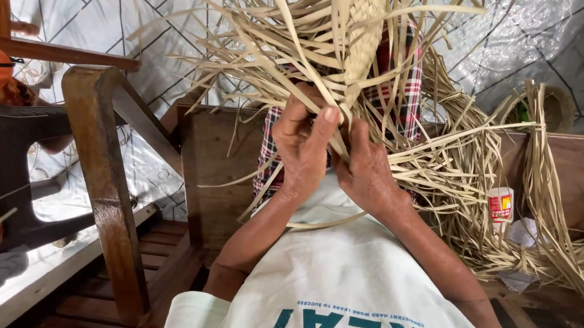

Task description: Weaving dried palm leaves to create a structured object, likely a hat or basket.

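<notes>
Hands mid-weave: left hand (pixel 301 144) pinches a palm strip (pixel 311 70), right hand (pixel 366 168) clamps the woven piece (pixel 366 33); next, likely tucking it across.

— What's the floor like?
— Pale tiles (pixel 85 9) with thin dark lines crossing in diamond shapes, glossy where daylight falls on them.

— And the furniture?
— A worn wooden chair frame (pixel 105 173) stands at the left, its slatted seat (pixel 158 257) low in the picture. Beyond it sits a dark plastic chair (pixel 15 160). A brown wooden panel (pixel 575 168) runs across the right side.

— Lighting?
— Soft and even, no hard shadows.
</notes>
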